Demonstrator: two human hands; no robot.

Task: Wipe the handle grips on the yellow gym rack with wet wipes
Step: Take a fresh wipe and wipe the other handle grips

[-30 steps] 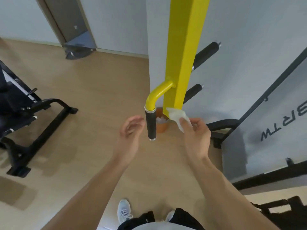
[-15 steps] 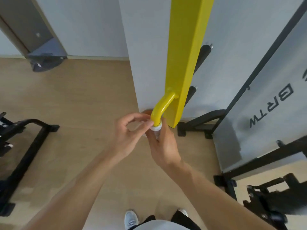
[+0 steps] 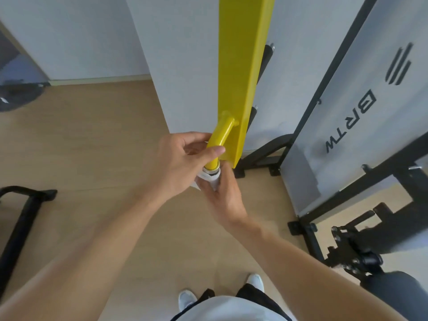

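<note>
A yellow rack post (image 3: pixel 243 66) rises through the middle of the view. A bent yellow handle arm (image 3: pixel 221 137) sticks out of it toward me. My left hand (image 3: pixel 178 163) curls round the lower end of this arm, thumb across the yellow tube. Just below, my right hand (image 3: pixel 225 195) wraps a white wet wipe (image 3: pixel 209 178) round the handle grip. The wipe and my fingers hide the black grip; only its metal collar shows. Two more black grips (image 3: pixel 266 59) poke out behind the post.
A black-framed grey panel (image 3: pixel 361 126) with lettering leans at the right, its feet on the wooden floor (image 3: pixel 104 147). Black machine parts (image 3: pixel 361 246) stand at the lower right. A black bench leg (image 3: pixel 20 223) lies at the left. A white wall corner (image 3: pixel 176 66) is behind the post.
My right hand brought the wipe from beside the post onto the grip and closed round it. My left hand went from open to gripping the yellow arm. My view moved closer.
</note>
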